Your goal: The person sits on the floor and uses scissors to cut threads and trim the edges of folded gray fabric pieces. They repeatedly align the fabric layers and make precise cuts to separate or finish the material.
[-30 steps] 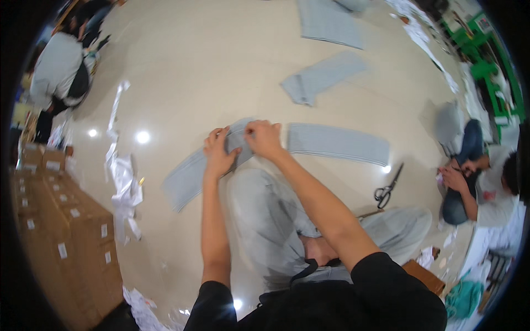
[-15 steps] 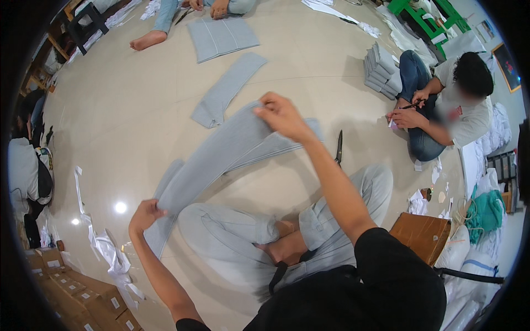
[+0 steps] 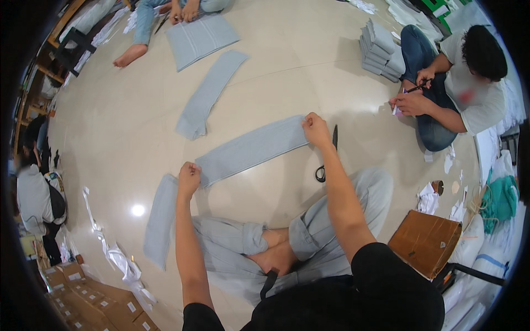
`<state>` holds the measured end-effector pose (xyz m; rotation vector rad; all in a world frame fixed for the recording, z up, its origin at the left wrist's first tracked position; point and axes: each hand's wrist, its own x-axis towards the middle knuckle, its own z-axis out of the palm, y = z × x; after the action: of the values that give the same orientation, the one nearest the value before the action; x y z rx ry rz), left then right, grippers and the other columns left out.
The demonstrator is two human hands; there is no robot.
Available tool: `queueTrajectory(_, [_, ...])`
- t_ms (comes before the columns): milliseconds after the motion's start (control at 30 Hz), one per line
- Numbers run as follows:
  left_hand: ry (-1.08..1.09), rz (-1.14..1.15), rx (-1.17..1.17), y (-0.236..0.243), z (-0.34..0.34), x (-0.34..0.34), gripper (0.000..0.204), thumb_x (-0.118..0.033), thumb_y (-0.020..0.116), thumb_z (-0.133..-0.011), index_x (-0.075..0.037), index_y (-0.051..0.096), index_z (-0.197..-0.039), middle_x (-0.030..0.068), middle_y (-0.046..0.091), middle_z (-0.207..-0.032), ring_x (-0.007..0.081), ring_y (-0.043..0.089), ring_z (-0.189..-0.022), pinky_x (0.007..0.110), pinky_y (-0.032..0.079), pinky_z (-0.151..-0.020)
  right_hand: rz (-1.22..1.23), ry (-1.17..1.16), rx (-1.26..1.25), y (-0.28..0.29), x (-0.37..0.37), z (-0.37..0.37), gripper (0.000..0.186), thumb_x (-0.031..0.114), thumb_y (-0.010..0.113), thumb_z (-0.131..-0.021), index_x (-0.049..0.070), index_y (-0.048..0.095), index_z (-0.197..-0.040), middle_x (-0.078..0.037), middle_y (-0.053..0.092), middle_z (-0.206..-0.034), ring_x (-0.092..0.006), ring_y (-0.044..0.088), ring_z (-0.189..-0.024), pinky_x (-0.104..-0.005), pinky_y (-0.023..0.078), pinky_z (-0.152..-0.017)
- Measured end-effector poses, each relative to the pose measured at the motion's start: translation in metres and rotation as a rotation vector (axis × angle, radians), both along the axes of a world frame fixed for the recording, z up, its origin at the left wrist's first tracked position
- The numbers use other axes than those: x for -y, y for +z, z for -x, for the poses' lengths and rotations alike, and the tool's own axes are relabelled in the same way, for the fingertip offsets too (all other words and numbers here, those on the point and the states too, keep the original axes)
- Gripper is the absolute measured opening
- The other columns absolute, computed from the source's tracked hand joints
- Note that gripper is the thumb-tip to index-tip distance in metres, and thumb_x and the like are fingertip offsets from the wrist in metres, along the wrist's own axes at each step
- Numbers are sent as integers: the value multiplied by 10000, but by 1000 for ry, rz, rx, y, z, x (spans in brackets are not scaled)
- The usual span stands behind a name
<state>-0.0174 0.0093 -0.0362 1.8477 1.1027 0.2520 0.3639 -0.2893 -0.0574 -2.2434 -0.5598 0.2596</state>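
Observation:
A long grey folded cloth strip [image 3: 251, 149] stretches flat between my two hands over the floor. My left hand [image 3: 189, 180] pinches its left end with closed fingers. At the right end, my right hand [image 3: 317, 131] grips the upper corner. Beside my left forearm lies another grey cloth piece [image 3: 160, 223], partly behind the arm. A third grey strip [image 3: 207, 96] rests on the floor beyond the held one. Black scissors [image 3: 320, 174] lie just right of the strip, partly hidden by my right forearm.
Another person sits at the right holding scissors [image 3: 422, 85], near a stack of folded grey cloth [image 3: 381, 52]. Someone at the top works over a striped grey cloth [image 3: 201, 41]. A brown box [image 3: 425, 243] stands right of my knee; cartons [image 3: 91, 300] and white scraps [image 3: 124, 265] lie left.
Both hands have moved right in the picture, my left hand also away from me. The strip, earlier lifted on a slant, now lies flatter and straighter, covering where another grey piece showed beneath.

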Motion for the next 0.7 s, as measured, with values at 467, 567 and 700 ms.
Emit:
queueTrajectory(467, [69,-54,14,-15,2,-3,142,-100,685,-975,19,608,-967,96,658,-820,152,610,-709,313,504,-642,36,-113,-2,9,-7,0,185,167,745,-929,-8,706,-973,-136,720,-822,-265,680,-763,-374,537,-745])
queueTrajectory(567, [84,6,-13,-21,5,0,149,-99,691,-963,28,612,-962,107,661,-804,179,628,-735,334,518,-681,52,-95,-1,11,-6,1,190,181,752,-917,4,724,-976,-149,731,-843,-282,700,-795,-384,548,-756])
queueTrajectory(700, [78,32,-16,-17,3,3,176,-124,714,-935,29,629,-953,132,675,-785,236,661,-753,371,536,-714,37,-78,45,12,-4,0,185,189,758,-901,17,749,-967,-174,755,-875,-312,740,-835,-395,572,-768])
